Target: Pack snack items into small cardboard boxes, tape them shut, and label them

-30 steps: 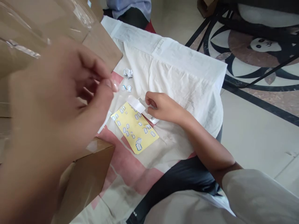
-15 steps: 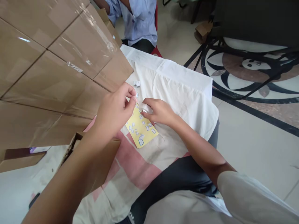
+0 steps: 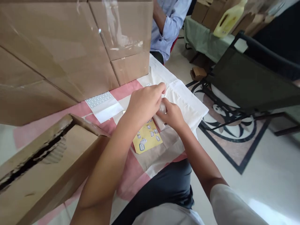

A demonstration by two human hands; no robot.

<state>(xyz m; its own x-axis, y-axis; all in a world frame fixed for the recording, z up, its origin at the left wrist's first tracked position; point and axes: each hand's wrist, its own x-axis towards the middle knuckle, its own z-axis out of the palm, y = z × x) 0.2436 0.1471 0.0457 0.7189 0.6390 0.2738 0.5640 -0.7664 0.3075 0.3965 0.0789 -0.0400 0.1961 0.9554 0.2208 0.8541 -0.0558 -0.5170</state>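
Observation:
My left hand [image 3: 147,100] is closed, its fingertips curled together beside the right hand. Whatever they pinch is hidden. My right hand [image 3: 174,115] curls its thumb and fingers round a small, shiny whitish object [image 3: 162,108], which is mostly covered. Below both hands lies a yellow sheet [image 3: 150,144] dotted with small blue-edged paper labels. My left forearm covers part of this sheet. A white sheet printed with rows of blue-outlined labels [image 3: 104,107] rests on the table to the left. Some white bits [image 3: 148,84] show just beyond my left hand.
Stacked, taped cardboard boxes [image 3: 58,47] wall off the left and back of the cloth-covered table [image 3: 133,184]. An opened carton [image 3: 53,162] stands at the near left. Across the table sits a person in a blue shirt [image 3: 174,28]. A dark folding chair [image 3: 253,84] is at right.
The view has swung left, bringing the printed label sheet and more of the carton into sight. My left hand has moved closer to the right, over the yellow sheet's top end.

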